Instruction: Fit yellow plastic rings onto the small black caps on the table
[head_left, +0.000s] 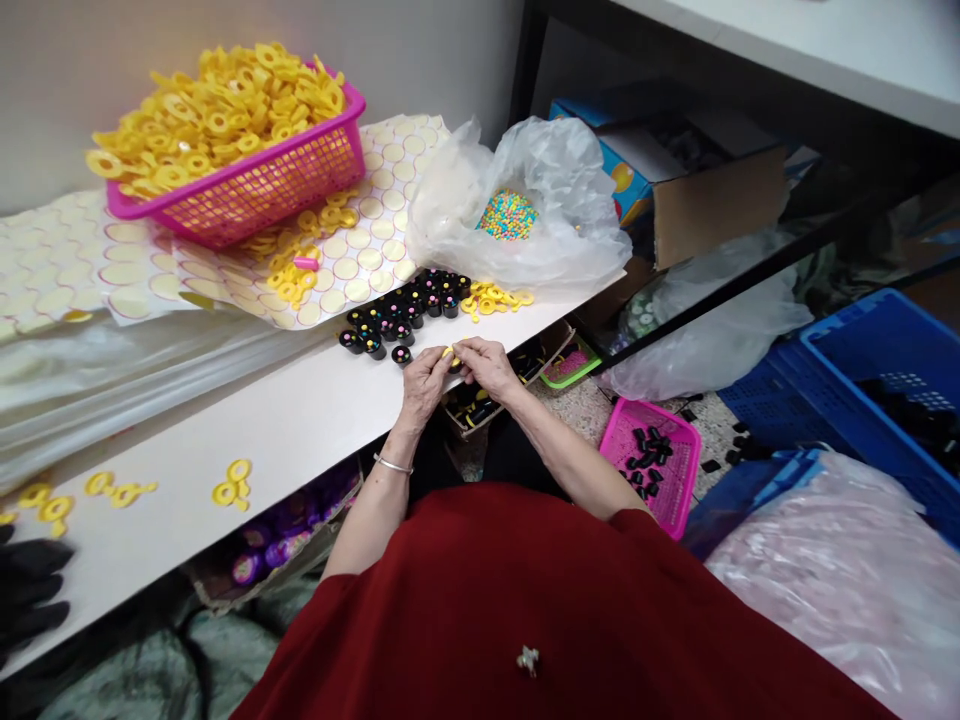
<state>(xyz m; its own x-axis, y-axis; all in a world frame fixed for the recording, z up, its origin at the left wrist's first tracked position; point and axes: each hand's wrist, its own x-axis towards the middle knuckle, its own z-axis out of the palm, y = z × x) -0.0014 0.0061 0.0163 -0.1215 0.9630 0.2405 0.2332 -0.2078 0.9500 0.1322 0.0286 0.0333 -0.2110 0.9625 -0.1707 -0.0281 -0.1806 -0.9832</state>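
Observation:
My left hand [424,383] and my right hand [487,366] meet at the front edge of the white table [247,440], fingers pinched together on a small yellow ring piece [452,353] with a dark part under it. Just beyond my fingers stands a cluster of small black caps [405,312] with coloured beads inside. A few loose yellow rings [491,299] lie to the right of the caps. A clear plastic bag [517,215] holds pastel beads behind them.
A pink basket [247,185] heaped with yellow rings stands at the back left on sticker sheets [360,250]. More yellow rings [232,485] lie near the table's front left. On the floor are a smaller pink basket [652,460] with black caps and a blue crate [877,400].

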